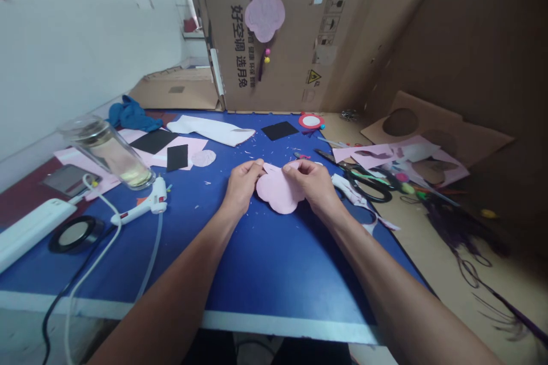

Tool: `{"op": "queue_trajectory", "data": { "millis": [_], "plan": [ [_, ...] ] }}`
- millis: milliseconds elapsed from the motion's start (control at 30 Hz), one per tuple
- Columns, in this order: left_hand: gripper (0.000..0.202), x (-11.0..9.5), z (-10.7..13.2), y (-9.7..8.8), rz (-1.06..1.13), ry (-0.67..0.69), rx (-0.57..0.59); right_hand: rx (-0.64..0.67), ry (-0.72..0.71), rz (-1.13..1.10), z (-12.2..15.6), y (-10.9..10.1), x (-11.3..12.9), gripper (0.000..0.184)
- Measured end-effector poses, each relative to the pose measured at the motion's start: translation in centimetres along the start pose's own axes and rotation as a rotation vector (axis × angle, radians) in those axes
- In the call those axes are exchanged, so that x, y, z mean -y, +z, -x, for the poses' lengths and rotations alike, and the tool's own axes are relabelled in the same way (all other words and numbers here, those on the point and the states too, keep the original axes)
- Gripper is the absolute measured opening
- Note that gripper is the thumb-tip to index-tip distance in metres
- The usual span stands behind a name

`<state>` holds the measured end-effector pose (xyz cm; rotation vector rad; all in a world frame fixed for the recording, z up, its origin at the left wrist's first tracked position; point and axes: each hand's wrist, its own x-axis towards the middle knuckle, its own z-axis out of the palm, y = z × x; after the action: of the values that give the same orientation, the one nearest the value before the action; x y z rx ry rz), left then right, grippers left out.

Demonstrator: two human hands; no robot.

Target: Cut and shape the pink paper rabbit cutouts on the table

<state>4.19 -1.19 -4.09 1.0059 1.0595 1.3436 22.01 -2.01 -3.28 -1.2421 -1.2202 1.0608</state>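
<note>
A pink felt cut-out (pixel 277 192) with lobed edges lies on the blue table mat (pixel 265 262) in the middle of the view. My left hand (pixel 241 184) pinches its upper left edge with closed fingers. My right hand (pixel 314 181) grips its upper right edge, fingers curled over the felt. Both forearms reach in from the bottom of the frame.
A white glue gun (pixel 145 205) with its cable, a glass jar (pixel 109 151), a tape roll (pixel 75 233) and a white power strip (pixel 29 228) lie at left. Black scissors (pixel 363 179) and pink scraps (pixel 385 153) sit at right. A cardboard box (pixel 299 28) bearing a finished pink ornament (pixel 264 11) stands behind.
</note>
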Motion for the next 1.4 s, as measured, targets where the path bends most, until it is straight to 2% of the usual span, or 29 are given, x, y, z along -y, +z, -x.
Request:
{"op": "queue_trajectory", "data": {
  "millis": [200,433,567,1067,1400],
  "plan": [
    [0.048,-0.49,0.18,0.15,0.040,-0.057,0.013,-0.012,0.002,-0.018,0.06,-0.03,0.05,0.029],
    [0.032,-0.06,0.20,-0.12,0.039,-0.042,0.113,-0.007,0.000,-0.036,0.12,-0.12,0.11,0.029],
    [0.031,-0.21,0.36,-0.06,0.038,-0.074,0.170,0.007,-0.030,-0.065,0.06,-0.16,-0.05,0.027],
    [0.032,-0.02,0.36,-0.08,0.029,-0.033,0.133,0.042,-0.081,-0.069,0.14,-0.08,0.04,0.026],
    [0.032,0.01,0.33,-0.05,0.015,-0.020,0.110,0.058,-0.065,-0.059,0.26,0.04,-0.01,0.028]
  ]
}}
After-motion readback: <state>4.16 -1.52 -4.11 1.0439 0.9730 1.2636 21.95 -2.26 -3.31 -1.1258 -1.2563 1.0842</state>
